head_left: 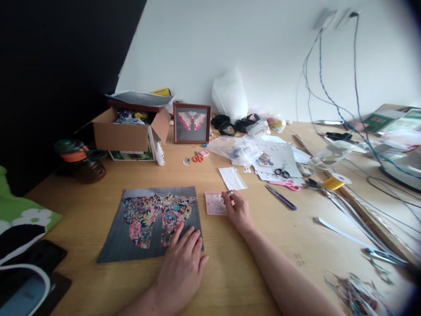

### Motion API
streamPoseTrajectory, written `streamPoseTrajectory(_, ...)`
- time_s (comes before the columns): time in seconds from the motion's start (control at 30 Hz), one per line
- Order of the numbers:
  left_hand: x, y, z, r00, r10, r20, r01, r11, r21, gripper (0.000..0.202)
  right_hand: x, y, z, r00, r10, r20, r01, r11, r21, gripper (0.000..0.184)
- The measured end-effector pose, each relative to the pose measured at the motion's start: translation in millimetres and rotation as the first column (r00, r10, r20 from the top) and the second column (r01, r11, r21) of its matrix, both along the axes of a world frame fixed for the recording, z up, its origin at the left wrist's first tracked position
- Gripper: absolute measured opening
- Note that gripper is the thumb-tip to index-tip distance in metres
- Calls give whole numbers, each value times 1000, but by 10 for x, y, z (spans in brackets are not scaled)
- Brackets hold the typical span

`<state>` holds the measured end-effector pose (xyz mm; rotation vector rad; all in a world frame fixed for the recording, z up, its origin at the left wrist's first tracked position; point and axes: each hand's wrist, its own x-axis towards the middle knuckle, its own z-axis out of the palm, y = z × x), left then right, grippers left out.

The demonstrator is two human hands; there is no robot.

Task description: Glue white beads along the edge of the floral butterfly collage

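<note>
The left hand (184, 254) lies flat on the grey sheet (115, 241), grasping nothing. The right hand (237, 210) is positioned at the pink tray (215, 213); its grip cannot be determined

L hand (184, 256) palm-down, flat; R hand (237, 210) fwd, curled.

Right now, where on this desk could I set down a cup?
The tabletop is bare between the grey fabric and the green cloth, and between the white bottle and the fabric's far edge. Another patch lies between the right forearm and the scrap pile. The back right is crowded: papers, plastic bags, pink scissors.
</note>
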<state>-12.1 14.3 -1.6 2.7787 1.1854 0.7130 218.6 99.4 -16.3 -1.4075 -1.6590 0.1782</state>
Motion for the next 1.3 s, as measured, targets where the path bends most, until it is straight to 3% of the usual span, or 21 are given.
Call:
streamPoseTrajectory(0.8,17,-15,-30,1000,12,-8,-12,1000,-27,28,-11,16,-20,1000,11,12,-11,999,-41,39)
streamPoseTrajectory(1.3,21,-14,-10,1000,6,-30,-8,998,-68,29,-38,26,-18,998,-64,12,65,997,-49,42)
